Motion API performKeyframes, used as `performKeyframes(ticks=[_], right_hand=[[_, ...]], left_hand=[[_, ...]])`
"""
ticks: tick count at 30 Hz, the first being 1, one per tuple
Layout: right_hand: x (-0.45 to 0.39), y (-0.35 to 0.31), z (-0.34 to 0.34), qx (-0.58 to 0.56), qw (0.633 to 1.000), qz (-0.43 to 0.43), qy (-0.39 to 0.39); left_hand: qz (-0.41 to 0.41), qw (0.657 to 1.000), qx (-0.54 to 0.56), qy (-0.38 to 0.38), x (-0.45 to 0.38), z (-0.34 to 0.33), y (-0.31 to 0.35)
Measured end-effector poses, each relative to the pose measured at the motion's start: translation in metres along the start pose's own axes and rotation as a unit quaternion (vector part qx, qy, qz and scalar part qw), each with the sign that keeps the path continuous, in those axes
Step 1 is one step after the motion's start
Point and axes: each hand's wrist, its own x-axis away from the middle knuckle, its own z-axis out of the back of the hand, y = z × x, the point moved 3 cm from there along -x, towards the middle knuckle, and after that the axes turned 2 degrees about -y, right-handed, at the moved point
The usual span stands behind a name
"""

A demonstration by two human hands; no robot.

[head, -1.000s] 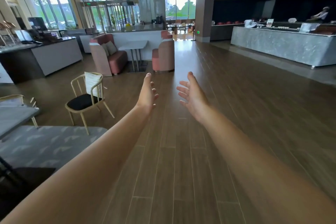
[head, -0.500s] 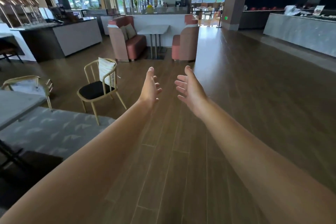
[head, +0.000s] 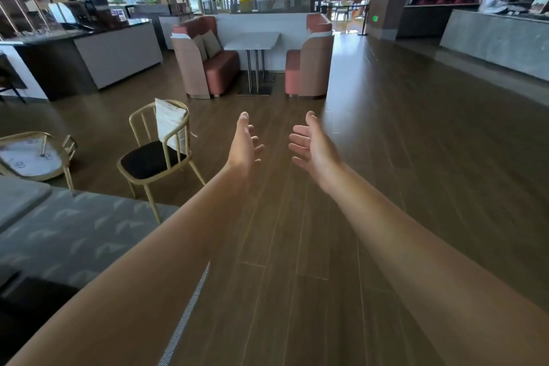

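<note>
Currently I see both arms straight out, left hand (head: 245, 147) and right hand (head: 312, 148) palms inward, fingers loosely spread; smooth plank floor (head: 297, 246), curved brass-framed chair (head: 154, 157) nearby.

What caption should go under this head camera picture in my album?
Empty left hand and right hand stretch out above the wooden floor, a chair nearby.

- Left arm: bare, stretched straight forward from the lower left.
- Left hand (head: 244, 144): held edge-on, thumb uppermost, palm facing inward, fingers loosely spread and slightly bent, gripping nothing.
- Right arm: bare, stretched forward from the lower right.
- Right hand (head: 312, 144): palm facing the left hand, fingers relaxed and parted, empty; a gap lay between the hands.
</note>
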Motion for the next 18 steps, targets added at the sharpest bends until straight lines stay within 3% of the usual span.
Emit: performKeyframes(ticks=[7,18], right_hand=[[-0.131,0.005,-0.031,0.017,0.999,-0.006,-0.039],[-0.375,-0.038,-0.087,-0.013,0.992,-0.015,-0.124]], left_hand=[[0.019,0.999,0.014,0.025,-0.127,0.021,-0.006],[-0.041,0.992,-0.040,0.115,-0.339,0.040,0.054]])
